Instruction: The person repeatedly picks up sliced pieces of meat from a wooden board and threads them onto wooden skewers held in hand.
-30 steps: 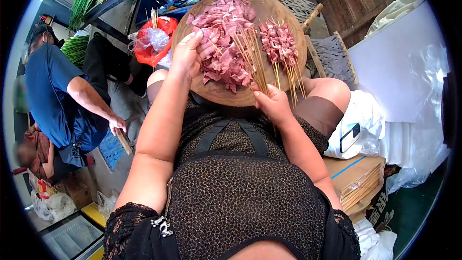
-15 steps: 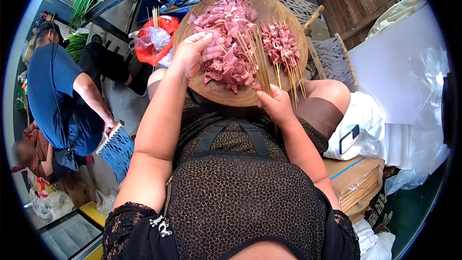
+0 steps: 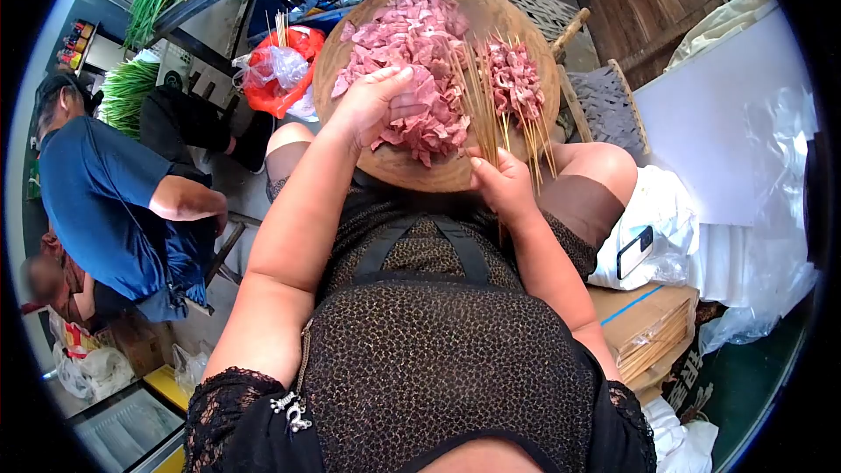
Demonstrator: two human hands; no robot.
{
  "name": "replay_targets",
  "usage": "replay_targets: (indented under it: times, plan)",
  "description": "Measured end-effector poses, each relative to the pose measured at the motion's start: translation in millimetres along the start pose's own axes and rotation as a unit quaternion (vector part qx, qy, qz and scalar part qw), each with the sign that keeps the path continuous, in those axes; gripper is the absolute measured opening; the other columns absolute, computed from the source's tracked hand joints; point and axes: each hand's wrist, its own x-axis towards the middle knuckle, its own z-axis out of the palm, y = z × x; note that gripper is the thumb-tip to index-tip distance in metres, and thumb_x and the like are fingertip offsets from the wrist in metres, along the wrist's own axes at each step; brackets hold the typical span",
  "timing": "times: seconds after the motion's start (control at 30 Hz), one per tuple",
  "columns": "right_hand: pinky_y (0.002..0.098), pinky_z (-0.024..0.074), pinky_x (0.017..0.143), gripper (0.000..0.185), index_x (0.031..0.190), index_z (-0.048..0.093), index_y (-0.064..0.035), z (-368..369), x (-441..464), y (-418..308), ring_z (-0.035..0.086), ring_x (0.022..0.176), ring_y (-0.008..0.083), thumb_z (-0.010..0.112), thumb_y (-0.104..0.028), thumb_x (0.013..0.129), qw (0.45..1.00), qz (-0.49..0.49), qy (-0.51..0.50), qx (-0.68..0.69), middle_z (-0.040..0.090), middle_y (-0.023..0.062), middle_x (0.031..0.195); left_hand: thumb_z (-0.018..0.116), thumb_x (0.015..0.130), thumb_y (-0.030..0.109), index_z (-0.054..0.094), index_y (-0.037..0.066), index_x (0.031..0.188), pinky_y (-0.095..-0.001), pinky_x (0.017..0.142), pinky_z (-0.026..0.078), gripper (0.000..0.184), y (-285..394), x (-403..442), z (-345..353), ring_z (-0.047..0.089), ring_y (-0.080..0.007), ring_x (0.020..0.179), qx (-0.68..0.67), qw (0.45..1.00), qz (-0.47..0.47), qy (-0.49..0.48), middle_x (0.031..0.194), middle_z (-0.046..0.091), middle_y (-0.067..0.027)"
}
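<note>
On the round wooden board [image 3: 420, 177] lies a heap of sliced raw meat [image 3: 416, 31]. My left hand [image 3: 375, 107] is over the heap's near left side, thumb and fingers pinched around a slice of meat [image 3: 422, 88]; the fingertips are partly lost against the heap. Low at the board's near edge, my right hand [image 3: 504, 184] is closed around a bunch of bamboo skewers [image 3: 480, 114], their tips pointing up and away beside the heap. To its right, threaded meat skewers [image 3: 515, 79] lie in a pile, bare stick ends toward me.
A red plastic bag [image 3: 285, 70] with sticks stands left of the board. Woven stools [image 3: 604, 109] are beyond it at right. A phone [image 3: 635, 252] rests on white bags, near a cardboard box [image 3: 648, 324]. A person in blue [image 3: 114, 201] sits at left.
My left hand has moved slightly right and nearer me over the meat. The skewers in my right hand stand a little more upright. The person in blue has sat down on the stool they held.
</note>
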Motion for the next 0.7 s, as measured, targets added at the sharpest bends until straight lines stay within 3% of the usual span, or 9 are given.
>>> replay_targets:
  times: [0.17, 0.23, 0.3, 0.37, 0.47, 0.53, 0.63, 0.67, 0.7]
  plan:
    - [0.0177, 0.0351, 0.047, 0.021, 0.106, 0.055, -0.0014, -2, 0, -5, 0.045, 0.052, 0.005, 0.054, -0.01, 0.088, 0.999, 0.025, 0.021, 0.002, 0.056, 0.0007, 0.069, 0.044, 0.093, 0.032, 0.042, 0.0, 0.121, -0.0378, 0.085, 0.048, 0.042, -8, 11, -12, 0.056, -0.0262, 0.1, -0.066, 0.997, 0.014, 0.022, 0.11, 0.055, -0.0163]
    - [0.0172, 0.0337, 0.045, 0.022, 0.108, 0.054, -0.0023, -2, -4, -16, 0.044, 0.049, 0.0043, 0.054, -0.011, 0.088, 0.999, 0.037, 0.034, -0.014, 0.056, 0.0011, 0.069, 0.044, 0.093, 0.029, 0.043, 0.001, 0.121, -0.0369, 0.085, 0.048, 0.039, -1, 3, -3, 0.056, -0.0261, 0.101, -0.068, 0.997, 0.01, 0.022, 0.112, 0.055, -0.0172]
    - [0.0159, 0.033, 0.043, 0.023, 0.11, 0.053, -0.0032, -3, -4, -30, 0.042, 0.047, 0.0031, 0.052, -0.011, 0.088, 0.998, -0.022, 0.065, 0.007, 0.057, 0.0011, 0.069, 0.043, 0.094, 0.026, 0.043, 0.002, 0.122, -0.0344, 0.084, 0.049, 0.037, 3, 0, -3, 0.06, -0.0227, 0.094, -0.034, 0.998, 0.056, 0.014, 0.108, 0.059, -0.0148]
    - [0.0154, 0.0334, 0.043, 0.024, 0.111, 0.052, -0.0026, -9, 3, -46, 0.042, 0.047, 0.0021, 0.05, -0.01, 0.089, 0.987, -0.111, 0.114, -0.024, 0.057, 0.0001, 0.068, 0.044, 0.094, 0.021, 0.043, 0.001, 0.122, -0.0339, 0.084, 0.049, 0.035, 6, 0, -4, 0.059, -0.0227, 0.097, -0.033, 0.998, 0.053, 0.011, 0.113, 0.057, -0.0177]
    - [0.0169, 0.0339, 0.043, 0.024, 0.111, 0.052, -0.0036, -38, 30, -48, 0.043, 0.047, 0.0036, 0.049, -0.009, 0.088, 0.973, -0.146, 0.156, -0.09, 0.056, 0.0003, 0.067, 0.047, 0.091, 0.013, 0.044, 0.0, 0.121, -0.0309, 0.08, 0.051, 0.032, 0, 4, -7, 0.061, -0.021, 0.092, -0.04, 0.996, 0.071, 0.025, 0.108, 0.059, -0.016]
    - [0.0196, 0.0362, 0.043, 0.026, 0.111, 0.052, -0.0044, -54, 48, -39, 0.045, 0.047, 0.0064, 0.047, -0.009, 0.087, 0.949, 0.028, 0.206, -0.237, 0.056, 0.0014, 0.067, 0.049, 0.09, 0.012, 0.046, 0.001, 0.119, -0.0301, 0.078, 0.052, 0.031, -3, 6, -6, 0.062, -0.0201, 0.09, -0.034, 0.996, 0.072, 0.037, 0.105, 0.06, -0.0147]
    - [0.0228, 0.0386, 0.044, 0.027, 0.11, 0.053, -0.0051, -50, 45, -33, 0.046, 0.047, 0.0076, 0.048, -0.009, 0.084, 0.948, 0.053, 0.212, -0.233, 0.056, 0.0027, 0.067, 0.051, 0.089, 0.011, 0.05, 0.002, 0.116, -0.0287, 0.075, 0.052, 0.029, -6, 9, -13, 0.061, -0.0179, 0.085, -0.007, 0.995, 0.083, 0.058, 0.1, 0.062, -0.0119]
    - [0.0288, 0.0453, 0.052, 0.024, 0.105, 0.056, -0.0029, -49, 44, -33, 0.054, 0.053, 0.0153, 0.049, -0.011, 0.083, 0.942, 0.047, 0.221, -0.247, 0.06, 0.0075, 0.071, 0.053, 0.088, 0.011, 0.052, 0.002, 0.114, -0.028, 0.073, 0.051, 0.027, -6, 10, -16, 0.061, -0.0167, 0.083, 0.016, 0.993, 0.096, 0.064, 0.098, 0.062, -0.0105]
    - [0.0288, 0.0453, 0.052, 0.024, 0.105, 0.056, -0.0029, -54, 43, -28, 0.054, 0.053, 0.0153, 0.049, -0.011, 0.083, 0.942, 0.049, 0.22, -0.247, 0.06, 0.0075, 0.071, 0.053, 0.088, 0.011, 0.052, 0.002, 0.114, -0.028, 0.073, 0.051, 0.027, -8, 10, -19, 0.061, -0.0167, 0.083, 0.015, 0.993, 0.095, 0.065, 0.098, 0.062, -0.0105]
